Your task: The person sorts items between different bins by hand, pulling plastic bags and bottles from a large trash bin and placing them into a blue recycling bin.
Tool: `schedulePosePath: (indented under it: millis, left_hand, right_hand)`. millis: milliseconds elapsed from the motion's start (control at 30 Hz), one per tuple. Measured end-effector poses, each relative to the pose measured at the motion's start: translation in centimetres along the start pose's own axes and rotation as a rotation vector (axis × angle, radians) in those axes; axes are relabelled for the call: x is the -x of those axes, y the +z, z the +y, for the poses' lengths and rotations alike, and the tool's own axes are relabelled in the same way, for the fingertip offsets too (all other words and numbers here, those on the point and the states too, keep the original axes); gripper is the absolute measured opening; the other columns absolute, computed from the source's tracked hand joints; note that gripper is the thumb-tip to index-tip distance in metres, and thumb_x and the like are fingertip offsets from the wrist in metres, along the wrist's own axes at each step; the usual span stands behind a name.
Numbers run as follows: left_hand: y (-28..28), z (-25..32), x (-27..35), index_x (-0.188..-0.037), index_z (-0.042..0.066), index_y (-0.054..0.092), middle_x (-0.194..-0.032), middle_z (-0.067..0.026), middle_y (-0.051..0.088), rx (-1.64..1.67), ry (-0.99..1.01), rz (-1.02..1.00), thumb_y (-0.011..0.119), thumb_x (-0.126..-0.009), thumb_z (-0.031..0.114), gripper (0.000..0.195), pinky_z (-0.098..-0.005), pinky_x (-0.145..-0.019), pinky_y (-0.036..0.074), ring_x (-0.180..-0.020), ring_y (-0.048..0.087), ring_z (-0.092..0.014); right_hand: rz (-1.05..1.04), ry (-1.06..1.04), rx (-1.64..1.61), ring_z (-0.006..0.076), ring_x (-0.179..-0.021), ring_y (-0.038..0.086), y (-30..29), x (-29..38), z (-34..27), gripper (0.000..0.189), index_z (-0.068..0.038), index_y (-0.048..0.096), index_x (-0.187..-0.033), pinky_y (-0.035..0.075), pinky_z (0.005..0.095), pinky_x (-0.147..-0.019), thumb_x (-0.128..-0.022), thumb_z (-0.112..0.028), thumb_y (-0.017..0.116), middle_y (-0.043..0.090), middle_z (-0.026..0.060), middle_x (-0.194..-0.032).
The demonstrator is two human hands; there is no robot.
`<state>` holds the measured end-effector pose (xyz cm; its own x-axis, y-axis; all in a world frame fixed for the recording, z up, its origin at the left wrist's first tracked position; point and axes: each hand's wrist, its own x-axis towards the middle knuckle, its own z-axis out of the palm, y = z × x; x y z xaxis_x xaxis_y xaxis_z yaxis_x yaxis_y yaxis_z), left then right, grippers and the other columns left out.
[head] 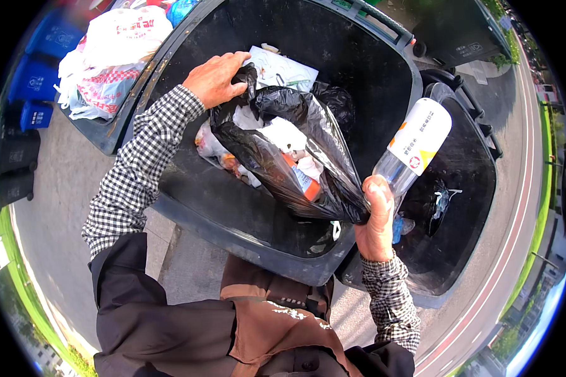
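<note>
A black plastic garbage bag (pixel 264 151) is stretched between my two hands over a dark wheeled bin (pixel 245 235), its mouth spread apart. Inside it lie crumpled white tissues (pixel 283 133) and an orange package (pixel 310 187). My left hand (pixel 217 81) grips the bag's upper left rim, thumb and fingers around the plastic. Gathered in my right hand (pixel 378 214) is the bag's lower right edge, together with a clear plastic bottle (pixel 417 141) bearing a printed white label. The bottle tilts up and to the right, its lower end hidden by my fingers.
Inside the bin are a white foam tray (pixel 283 70), another black bag (pixel 336 101) and a clear bag of scraps (pixel 217 146). A second bin (pixel 448 264) with some litter stands at right. White plastic bags (pixel 113 61) fill a bin at left. Blue bins (pixel 35 77) line the far left.
</note>
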<state>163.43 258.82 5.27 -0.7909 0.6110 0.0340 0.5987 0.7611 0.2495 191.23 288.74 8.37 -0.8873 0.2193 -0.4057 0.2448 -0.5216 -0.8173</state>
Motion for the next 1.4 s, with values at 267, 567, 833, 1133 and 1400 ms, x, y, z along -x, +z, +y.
schedulePosePath:
  millis: [267,567,833,1133,1400]
  left_hand:
    - [-1.9,14.6,7.1,-0.111,0.008,0.067,-0.117,-0.0099,0.064,0.197,0.591,-0.042,0.082,-0.074,0.018,0.041,-0.0458,-0.103,0.047,-0.117,0.059,-0.03]
    - [2.6,13.6,12.5,-0.076,0.009,0.057,-0.077,-0.0028,0.055,0.166,0.674,-0.069,0.074,-0.076,0.015,0.018,-0.0405,-0.092,0.049,-0.08,0.06,-0.02]
    - [2.7,10.7,14.7,-0.075,0.01,0.056,-0.07,-0.004,0.055,0.068,0.538,-0.239,0.072,-0.082,0.016,0.018,-0.037,-0.079,0.046,-0.071,0.058,-0.021]
    - [-0.5,9.3,14.7,-0.077,0.01,0.059,-0.071,-0.0033,0.056,-0.053,0.482,-0.152,0.07,-0.082,0.015,0.013,-0.0375,-0.088,0.047,-0.076,0.061,-0.02]
    - [-4.7,8.1,11.0,-0.078,0.008,0.06,-0.073,-0.005,0.055,-0.091,0.458,0.077,0.069,-0.08,0.009,0.01,-0.043,-0.095,0.049,-0.076,0.059,-0.023]
  right_hand:
    - [0.12,0.008,-0.091,0.0059,-0.087,0.055,0.5,-0.8,-0.5,0.018,-0.012,0.056,-0.1,0.05,0.0269,-0.084,-0.1,-0.026,0.067,0.053,-0.0051,-0.093]
    - [0.116,0.012,-0.22,0.0149,-0.103,0.067,-1.1,-3.2,-0.3,0.031,-0.013,0.062,-0.112,0.056,0.0364,-0.093,-0.093,-0.033,0.078,0.065,-0.0023,-0.109]
    - [0.166,0.035,-0.21,0.0175,-0.1,0.07,-2.0,-5.5,0.1,0.031,-0.011,0.059,-0.112,0.061,0.0371,-0.087,-0.096,-0.03,0.075,0.063,0.0,-0.107]
    - [0.128,0.059,-0.055,0.0136,-0.102,0.066,-1.4,-6.4,1.0,0.03,-0.014,0.058,-0.116,0.057,0.0343,-0.091,-0.098,-0.033,0.073,0.061,-0.0031,-0.107]
    - [-0.22,0.204,-0.298,0.0213,-0.112,0.061,-2.4,-8.5,0.0,0.036,-0.015,0.061,-0.111,0.05,0.0379,-0.095,-0.104,-0.05,0.059,0.064,0.0074,-0.119]
